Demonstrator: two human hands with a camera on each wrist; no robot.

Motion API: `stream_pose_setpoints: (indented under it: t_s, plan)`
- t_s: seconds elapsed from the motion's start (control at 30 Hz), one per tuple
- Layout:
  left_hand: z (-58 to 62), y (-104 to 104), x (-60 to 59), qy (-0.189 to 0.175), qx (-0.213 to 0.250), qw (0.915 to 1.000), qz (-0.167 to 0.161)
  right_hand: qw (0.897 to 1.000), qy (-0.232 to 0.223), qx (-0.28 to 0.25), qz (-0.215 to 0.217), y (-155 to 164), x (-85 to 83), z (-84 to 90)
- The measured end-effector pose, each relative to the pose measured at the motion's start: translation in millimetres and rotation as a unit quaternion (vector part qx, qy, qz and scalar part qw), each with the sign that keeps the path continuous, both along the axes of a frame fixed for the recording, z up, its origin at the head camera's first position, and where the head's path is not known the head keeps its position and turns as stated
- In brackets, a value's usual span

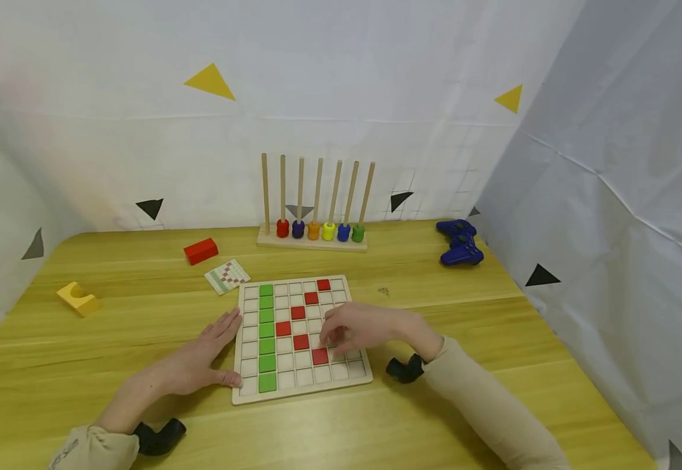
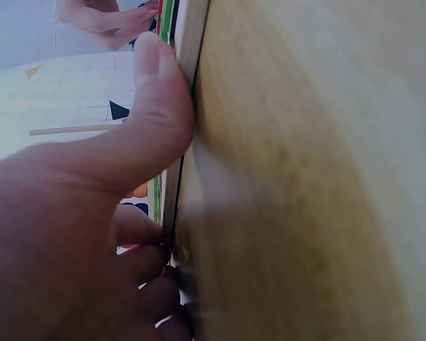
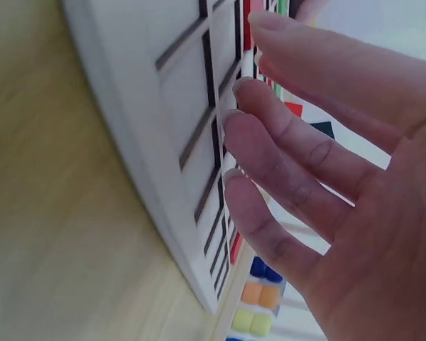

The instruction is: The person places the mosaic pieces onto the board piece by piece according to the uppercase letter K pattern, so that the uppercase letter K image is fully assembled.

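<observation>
A square wooden grid board (image 1: 302, 394) lies on the table with a column of green tiles (image 1: 267, 346) near its left side. Several red tiles (image 1: 298, 313) form a bent diagonal pattern among white squares. My left hand (image 1: 191, 362) rests along the board's left edge, fingers straight and thumb at the near corner. Over the board's right half is my right hand (image 1: 364, 325), its fingers bent loosely downward. In the right wrist view the thumb tip is right at a red tile (image 3: 246, 28), and nothing shows held between the fingers.
Behind the board stands a wooden peg rack (image 1: 311, 244) with coloured beads. A pattern card (image 1: 227, 277), a red block (image 1: 201, 251) and a yellow arched block (image 1: 78, 299) lie to the left. At the back right is a blue game controller (image 1: 460, 242).
</observation>
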State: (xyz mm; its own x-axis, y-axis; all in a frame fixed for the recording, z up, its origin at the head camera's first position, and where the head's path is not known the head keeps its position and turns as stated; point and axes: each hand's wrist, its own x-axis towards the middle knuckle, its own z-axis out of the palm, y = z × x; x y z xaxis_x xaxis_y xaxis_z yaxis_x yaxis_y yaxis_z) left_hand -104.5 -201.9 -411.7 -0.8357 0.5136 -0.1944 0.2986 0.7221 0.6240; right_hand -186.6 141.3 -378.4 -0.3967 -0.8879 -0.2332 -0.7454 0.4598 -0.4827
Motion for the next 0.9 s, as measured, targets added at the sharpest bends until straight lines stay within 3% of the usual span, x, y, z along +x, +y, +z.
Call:
stream_pose_setpoints:
  t_s: [0.33,0.63,0.9]
  plan:
    - [0.2,0.6,0.1,-0.002,0.004,1.0,-0.001,0.998,-0.038,-0.053,-0.024,56.2,-6.4,0.6]
    - [-0.9,0.1,-0.6,0.002,0.006,1.0,-0.002,0.994,-0.086,-0.058,-0.044,102.2,-5.8,2.4]
    - [-1.5,0.2,-0.7,0.003,0.008,1.0,-0.004,0.986,-0.158,-0.038,-0.033,117.4,-8.9,-7.7]
